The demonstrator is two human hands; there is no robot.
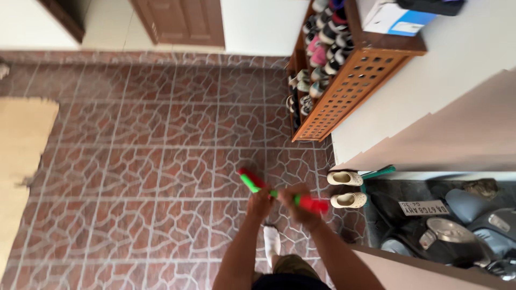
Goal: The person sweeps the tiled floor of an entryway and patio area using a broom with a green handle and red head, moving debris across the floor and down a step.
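Note:
Both my hands grip a green stick with red ends (250, 182), held roughly level above the tiled floor. My left hand (260, 203) holds it near the middle, toward the left red end. My right hand (297, 207) holds it closer to the right red end (313, 204). The picture is blurred around the hands. Below them my foot in a white sock (272, 241) stands on the tiles.
A wooden shoe rack (344, 86) full of shoes stands against the white wall at upper right, a box on top. A pair of beige clogs (346, 188) lies near a parked scooter (457, 225). A brown door (183, 21) is at the far end, a tan mat (21, 156) at left.

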